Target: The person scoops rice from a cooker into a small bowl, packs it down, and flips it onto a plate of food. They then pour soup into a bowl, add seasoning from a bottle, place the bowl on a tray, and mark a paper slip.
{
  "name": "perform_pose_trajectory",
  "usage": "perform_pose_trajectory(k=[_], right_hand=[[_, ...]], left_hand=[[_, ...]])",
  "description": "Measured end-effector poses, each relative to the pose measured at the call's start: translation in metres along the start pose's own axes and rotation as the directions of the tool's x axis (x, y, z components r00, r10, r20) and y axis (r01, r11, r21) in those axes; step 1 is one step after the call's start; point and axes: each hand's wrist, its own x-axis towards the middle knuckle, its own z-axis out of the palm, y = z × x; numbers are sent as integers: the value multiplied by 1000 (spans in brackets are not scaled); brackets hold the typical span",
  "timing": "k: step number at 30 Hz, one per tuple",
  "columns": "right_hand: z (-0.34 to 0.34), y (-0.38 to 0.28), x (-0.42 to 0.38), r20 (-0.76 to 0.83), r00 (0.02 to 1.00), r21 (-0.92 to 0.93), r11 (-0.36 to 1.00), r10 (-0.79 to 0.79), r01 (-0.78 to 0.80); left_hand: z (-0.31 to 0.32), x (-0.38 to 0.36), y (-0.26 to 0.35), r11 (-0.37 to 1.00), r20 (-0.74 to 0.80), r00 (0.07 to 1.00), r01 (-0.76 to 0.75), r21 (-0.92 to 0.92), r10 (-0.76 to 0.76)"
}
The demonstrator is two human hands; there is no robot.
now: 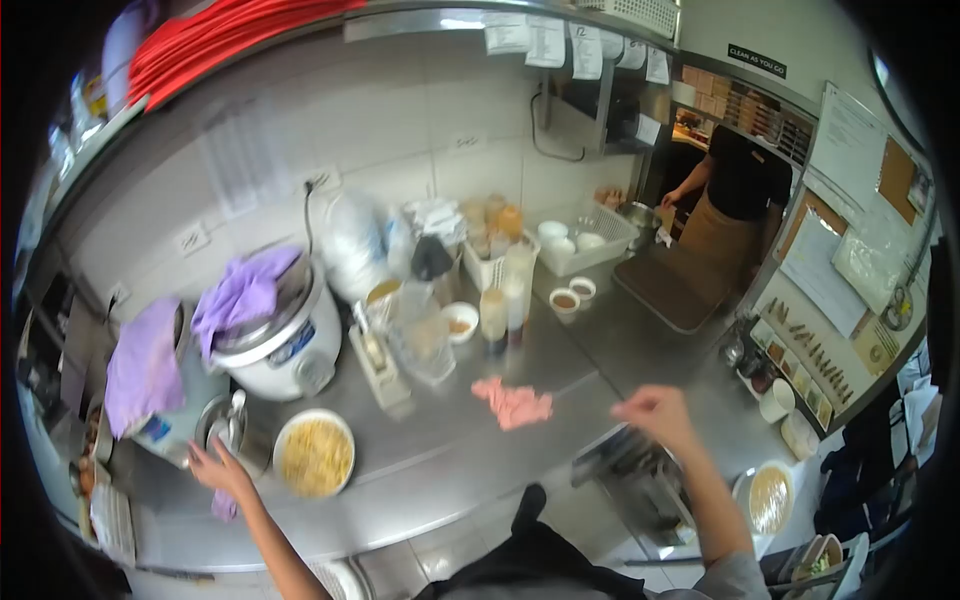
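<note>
My left hand is at the left of the steel counter, fingers spread and empty, in front of a metal pot with a spoon standing in it. Just right of that hand is a white bowl of yellowish food, perhaps noodles. My right hand hovers by the counter's front edge with fingers pinched together; I cannot tell what, if anything, is between them. Below it, an opening under the counter shows metal parts. A crumpled pink cloth lies left of my right hand.
Purple cloths cover a white rice cooker and the container beside it. Squeeze bottles, a small bowl and white baskets line the back. A brown tray lies far right, near a person in an apron.
</note>
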Motion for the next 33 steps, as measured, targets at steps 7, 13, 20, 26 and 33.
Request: perform_pose_trajectory(k=[7,13,20,26,33], right_hand=[[-40,-14,220,41,962,-29,962,-270,272],[129,142,214,820,521,-192,744,-237,640],[169,181,168,659,706,34,948,-259,315],[138,148,169,616,770,-90,957,-164,276],[93,99,147,279,955,-111,991,98,-69]], left_hand=[[-97,-237,296,703,441,835,95,-705,330],[-48,-314,382,571,540,307,-16,-821,784],[-13,-314,390,458,453,99,-39,-888,886],[-28,-286,427,409,385,219,-75,-910,897],[-49,-272,447,428,445,66,181,-885,893]])
